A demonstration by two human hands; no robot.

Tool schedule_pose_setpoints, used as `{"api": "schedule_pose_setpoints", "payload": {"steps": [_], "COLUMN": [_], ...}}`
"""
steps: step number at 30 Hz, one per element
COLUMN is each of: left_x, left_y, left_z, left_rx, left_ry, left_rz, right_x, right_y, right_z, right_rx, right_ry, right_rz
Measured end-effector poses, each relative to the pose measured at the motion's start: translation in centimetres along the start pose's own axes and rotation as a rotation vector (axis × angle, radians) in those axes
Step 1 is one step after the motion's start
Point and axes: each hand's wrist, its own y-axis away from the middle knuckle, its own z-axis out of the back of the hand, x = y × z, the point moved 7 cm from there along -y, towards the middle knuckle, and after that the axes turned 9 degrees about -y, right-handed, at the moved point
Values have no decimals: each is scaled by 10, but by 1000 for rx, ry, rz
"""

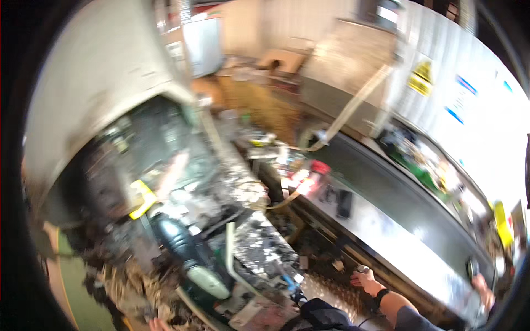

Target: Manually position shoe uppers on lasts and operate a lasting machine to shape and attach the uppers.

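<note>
At the lower right, my right hand reaches in with a dark band on the wrist. Its fingers are closed around a small round greyish knob-like piece beside the conveyor's lower side. Only the fingertips of my left hand show at the bottom edge, apart and slightly blurred, with nothing visible in them. Just above them lies a heap of crumpled tan material. A long dark rounded object with a pale end sits to the right of that heap.
A conveyor belt with a shiny metal side runs diagonally on the right. Another hand, seemingly someone else's, is at its near end. A large pale machine hood overhangs grimy machinery and a yellow bracket. Patterned metal flooring lies below.
</note>
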Motion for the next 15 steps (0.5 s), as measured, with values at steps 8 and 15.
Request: {"api": "schedule_pose_setpoints", "payload": {"steps": [8,15], "left_x": [-452,-588], "left_y": [45,228], "left_z": [29,48], "left_rx": [310,1066], "left_ry": [792,869], "left_rz": [-245,-777], "right_x": [-177,-299], "right_y": [139,207], "right_z": [186,247], "right_rx": [-495,-742], "right_ry": [-238,-578], "right_rz": [-165,-171]}}
